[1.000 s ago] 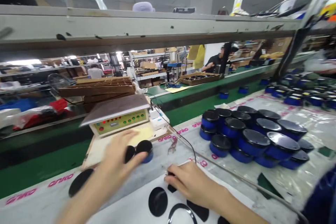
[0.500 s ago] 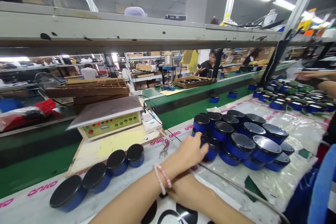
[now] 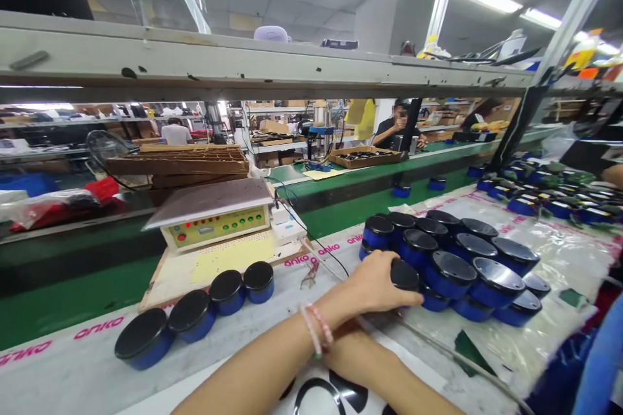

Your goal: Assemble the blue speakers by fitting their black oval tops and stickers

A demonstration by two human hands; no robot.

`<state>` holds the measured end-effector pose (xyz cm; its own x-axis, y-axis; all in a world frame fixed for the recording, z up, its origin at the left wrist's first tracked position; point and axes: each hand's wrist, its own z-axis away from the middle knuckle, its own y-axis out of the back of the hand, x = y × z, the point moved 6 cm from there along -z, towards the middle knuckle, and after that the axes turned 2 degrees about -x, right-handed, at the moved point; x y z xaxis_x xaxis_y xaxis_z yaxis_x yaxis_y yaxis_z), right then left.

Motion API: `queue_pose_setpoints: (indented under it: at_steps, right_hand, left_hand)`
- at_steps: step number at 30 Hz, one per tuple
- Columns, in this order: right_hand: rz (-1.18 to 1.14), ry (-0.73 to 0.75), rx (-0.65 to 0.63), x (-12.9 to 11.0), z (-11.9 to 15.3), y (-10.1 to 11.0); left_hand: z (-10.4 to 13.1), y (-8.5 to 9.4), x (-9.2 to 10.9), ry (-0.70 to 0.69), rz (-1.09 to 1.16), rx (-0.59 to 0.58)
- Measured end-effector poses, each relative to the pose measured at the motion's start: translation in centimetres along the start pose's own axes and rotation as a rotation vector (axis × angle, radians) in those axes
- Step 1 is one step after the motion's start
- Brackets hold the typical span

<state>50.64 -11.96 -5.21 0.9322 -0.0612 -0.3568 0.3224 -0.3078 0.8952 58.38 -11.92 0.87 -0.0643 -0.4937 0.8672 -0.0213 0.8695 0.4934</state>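
Note:
My left hand (image 3: 377,285), with pink and white beads at its wrist, reaches across to the right. Its fingers and thumb close round a blue round container with a black top (image 3: 405,274) at the near left of a stacked group of like containers (image 3: 452,269). My right hand (image 3: 348,343) lies crossed beneath the left wrist, its fingers hidden by the left arm. Below it is a white sheet with glossy black round and ring shapes (image 3: 318,397), partly covered by my forearms. Several more blue containers (image 3: 189,314) stand in a row on the left.
Behind the row sits a control box with buttons (image 3: 221,224), with a white adapter (image 3: 287,227) and cables beside it. A grey cord (image 3: 438,343) crosses the table. Beyond runs a green conveyor (image 3: 335,207). A shelf beam (image 3: 272,65) spans overhead. More blue items (image 3: 545,198) lie far right.
My left hand's grip now shows round the near-left container, whose black top appears between thumb and fingers. The view has shifted slightly left. My right hand stays under the left wrist.

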Motion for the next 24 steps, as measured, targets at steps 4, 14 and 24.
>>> queue_pose_setpoints:
  at_steps: [4,14,24]
  right_hand:
    - [-0.064,-0.049,0.023,0.2,-0.7,1.3]
    - [-0.116,0.086,0.263,-4.3,-1.0,10.3]
    - [0.009,0.291,0.07,-10.4,-1.1,10.4]
  left_hand:
    - [6.2,5.0,2.0,0.019,0.339,0.064]
    - [21.5,10.5,-2.1,0.137,1.416,0.499]
    - [23.1,10.7,-3.2,0.227,1.251,0.494]
